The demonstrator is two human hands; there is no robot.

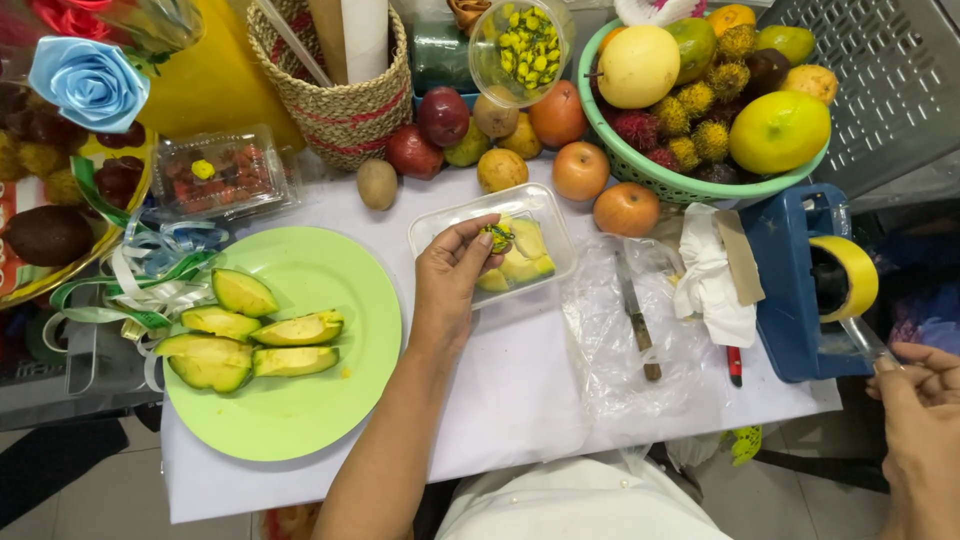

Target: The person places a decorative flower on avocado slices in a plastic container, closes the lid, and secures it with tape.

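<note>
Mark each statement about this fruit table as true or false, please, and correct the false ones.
1. The left hand holds a small piece over the clear tray. True.
2. The green plate carries whole apples. False: it carries cut avocado wedges.
3. The right hand pulls tape from the blue dispenser. True.
4. The knife lies on the green plate. False: it lies on clear plastic, right of the tray.
5. The green basket is empty. False: it is full of mixed fruit.
</note>
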